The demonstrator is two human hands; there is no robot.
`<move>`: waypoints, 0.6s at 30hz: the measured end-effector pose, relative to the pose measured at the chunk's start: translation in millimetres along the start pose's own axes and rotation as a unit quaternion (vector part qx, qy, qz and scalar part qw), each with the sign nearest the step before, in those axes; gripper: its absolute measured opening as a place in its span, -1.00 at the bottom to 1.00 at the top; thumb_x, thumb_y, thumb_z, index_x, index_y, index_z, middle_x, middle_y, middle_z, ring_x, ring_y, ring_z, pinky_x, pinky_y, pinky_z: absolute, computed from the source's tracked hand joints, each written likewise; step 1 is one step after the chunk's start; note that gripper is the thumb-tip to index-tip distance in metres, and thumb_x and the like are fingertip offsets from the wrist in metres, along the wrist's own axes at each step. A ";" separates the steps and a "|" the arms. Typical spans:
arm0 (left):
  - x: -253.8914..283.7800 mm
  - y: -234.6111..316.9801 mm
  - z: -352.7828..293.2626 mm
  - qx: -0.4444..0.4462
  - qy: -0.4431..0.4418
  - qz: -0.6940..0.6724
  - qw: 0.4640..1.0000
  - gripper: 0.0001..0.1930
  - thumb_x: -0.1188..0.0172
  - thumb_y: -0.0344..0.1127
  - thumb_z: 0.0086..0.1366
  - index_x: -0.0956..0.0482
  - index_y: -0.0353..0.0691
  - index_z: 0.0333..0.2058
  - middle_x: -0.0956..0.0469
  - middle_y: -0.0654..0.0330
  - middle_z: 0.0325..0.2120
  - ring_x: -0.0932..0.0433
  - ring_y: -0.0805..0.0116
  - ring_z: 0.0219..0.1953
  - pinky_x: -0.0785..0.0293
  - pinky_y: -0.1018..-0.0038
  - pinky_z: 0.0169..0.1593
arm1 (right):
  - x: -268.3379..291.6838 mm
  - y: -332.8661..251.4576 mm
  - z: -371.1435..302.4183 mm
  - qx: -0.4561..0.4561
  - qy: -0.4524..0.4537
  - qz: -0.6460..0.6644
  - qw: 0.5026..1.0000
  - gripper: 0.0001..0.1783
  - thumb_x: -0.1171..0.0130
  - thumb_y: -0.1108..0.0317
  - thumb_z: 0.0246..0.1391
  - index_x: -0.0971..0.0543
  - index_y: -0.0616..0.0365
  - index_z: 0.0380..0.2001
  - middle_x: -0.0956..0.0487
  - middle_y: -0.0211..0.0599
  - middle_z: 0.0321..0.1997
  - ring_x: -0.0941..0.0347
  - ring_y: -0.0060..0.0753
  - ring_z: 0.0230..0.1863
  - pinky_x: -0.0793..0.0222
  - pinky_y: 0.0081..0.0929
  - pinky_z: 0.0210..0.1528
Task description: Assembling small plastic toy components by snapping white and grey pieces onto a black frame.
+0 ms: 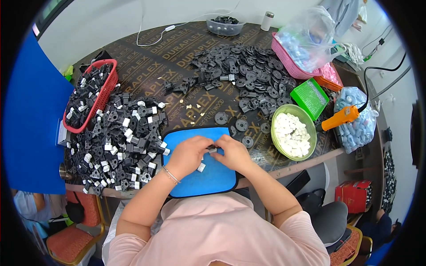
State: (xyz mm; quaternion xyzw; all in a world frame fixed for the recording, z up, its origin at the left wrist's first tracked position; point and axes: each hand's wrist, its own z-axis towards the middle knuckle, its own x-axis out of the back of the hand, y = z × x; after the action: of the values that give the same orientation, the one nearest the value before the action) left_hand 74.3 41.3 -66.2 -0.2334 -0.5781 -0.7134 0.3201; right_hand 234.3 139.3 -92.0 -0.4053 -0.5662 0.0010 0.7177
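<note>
My left hand [189,153] and my right hand [234,154] meet over a blue pad [208,184] at the table's near edge. Between their pinched fingertips is a small black-and-white plastic part [212,150], mostly covered by the fingers. A loose white plastic cap [201,167] lies on the pad just below it. To the left of my left hand spreads a heap of black plastic parts with white caps [128,133]. Right of my right hand, several black discs [242,124] lie on the table, near a green bowl [276,141] filled with small white pieces.
A red basket [113,80] of capped black parts stands at the left. Black pieces [248,66] are heaped at the back. Along the right are a green tray [309,95], a pink basket [284,56], an orange-handled tool [339,118] with a cord, and a bag of blue-grey pieces [357,128].
</note>
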 end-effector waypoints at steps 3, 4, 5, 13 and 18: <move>0.6 5.8 4.7 -0.015 -0.028 0.051 0.998 -0.75 -0.17 -0.48 0.08 -0.52 -0.22 -0.20 -0.54 0.07 -0.28 -0.53 0.05 -0.27 -0.48 0.33 -0.22 | -2.0 3.8 1.6 -0.006 0.003 0.002 1.000 -0.69 -0.28 0.19 -0.15 -0.56 0.10 -0.32 -0.47 -0.25 -0.29 -0.48 -0.13 -0.27 -0.41 -0.27 -0.25; 0.0 6.2 5.6 -0.006 -0.045 0.055 0.997 -0.75 -0.17 -0.48 0.09 -0.52 -0.22 -0.21 -0.54 0.08 -0.28 -0.53 0.05 -0.26 -0.48 0.32 -0.21 | -2.7 4.8 1.7 -0.005 0.008 0.005 1.000 -0.69 -0.29 0.17 -0.16 -0.55 0.13 -0.36 -0.47 -0.25 -0.30 -0.47 -0.13 -0.29 -0.40 -0.28 -0.27; 0.0 5.0 6.2 -0.005 -0.046 0.055 0.997 -0.75 -0.17 -0.48 0.09 -0.52 -0.22 -0.21 -0.54 0.08 -0.28 -0.53 0.05 -0.26 -0.48 0.32 -0.21 | -0.8 3.0 2.3 -0.006 0.008 0.006 1.000 -0.69 -0.29 0.17 -0.16 -0.55 0.13 -0.36 -0.47 -0.25 -0.30 -0.47 -0.13 -0.29 -0.40 -0.28 -0.27; -4.4 1.8 5.2 0.006 -0.039 0.048 0.998 -0.77 -0.14 -0.44 0.09 -0.51 -0.19 -0.22 -0.55 0.11 -0.31 -0.54 0.08 -0.28 -0.47 0.29 -0.26 | 1.2 2.1 4.6 -0.037 -0.007 0.022 0.999 -0.73 -0.30 0.22 -0.18 -0.59 0.04 -0.35 -0.50 -0.33 -0.27 -0.50 -0.17 -0.24 -0.43 -0.27 -0.23; -14.9 28.8 13.1 -0.016 -0.104 0.164 0.981 -0.79 -0.06 -0.41 0.10 -0.49 -0.18 -0.25 -0.54 0.13 -0.40 -0.54 0.11 -0.32 -0.47 0.27 -0.29 | -4.9 9.9 4.7 -0.033 0.004 0.014 0.999 -0.75 -0.29 0.21 -0.18 -0.57 0.07 -0.40 -0.51 -0.34 -0.29 -0.49 -0.17 -0.25 -0.42 -0.25 -0.25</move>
State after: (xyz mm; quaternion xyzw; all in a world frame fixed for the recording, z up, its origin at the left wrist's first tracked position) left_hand 104.9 53.1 -54.3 -0.4035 -0.5508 -0.6317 0.3672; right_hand 233.3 146.4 -101.6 -0.4367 -0.5572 -0.0098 0.7062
